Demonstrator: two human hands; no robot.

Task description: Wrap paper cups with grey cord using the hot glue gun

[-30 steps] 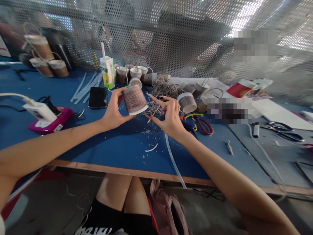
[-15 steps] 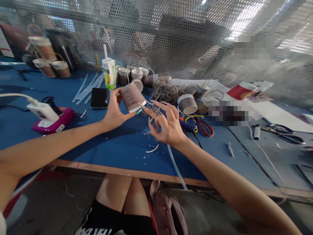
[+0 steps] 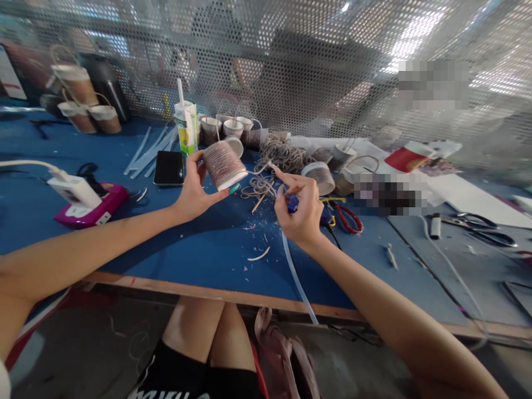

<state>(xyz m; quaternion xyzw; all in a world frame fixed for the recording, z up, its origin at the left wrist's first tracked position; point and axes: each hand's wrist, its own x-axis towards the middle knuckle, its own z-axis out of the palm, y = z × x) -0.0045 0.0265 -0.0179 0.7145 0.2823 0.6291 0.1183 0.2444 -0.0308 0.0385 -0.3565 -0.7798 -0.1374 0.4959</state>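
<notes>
My left hand (image 3: pixel 195 188) is wrapped round a small cup (image 3: pixel 224 164) wound with brownish-grey cord. The cup is tilted above the table, its white rim facing down and right. To its right, my right hand (image 3: pixel 301 208) is closed round the blue body of a glue gun (image 3: pixel 292 203), its index finger stretched towards the cord. The fingers hide much of the gun. A long clear glue stick (image 3: pixel 297 277) trails below this hand to the table edge. A loose strand runs from the cup's rim towards a tangle of cord (image 3: pixel 260 188) on the table.
Behind lie a cord heap (image 3: pixel 282 152) and several cord-wrapped cups (image 3: pixel 318 177). A drink carton (image 3: pixel 185 127), a phone (image 3: pixel 169 168) and a purple power strip (image 3: pixel 91 205) stand left. Red-handled pliers (image 3: pixel 349 219) and scissors (image 3: pixel 477 221) lie right. Perforated metal closes the back.
My right hand has drawn away from the cup, moving right, and closed on the glue gun. My left hand holds the cup in nearly the same place.
</notes>
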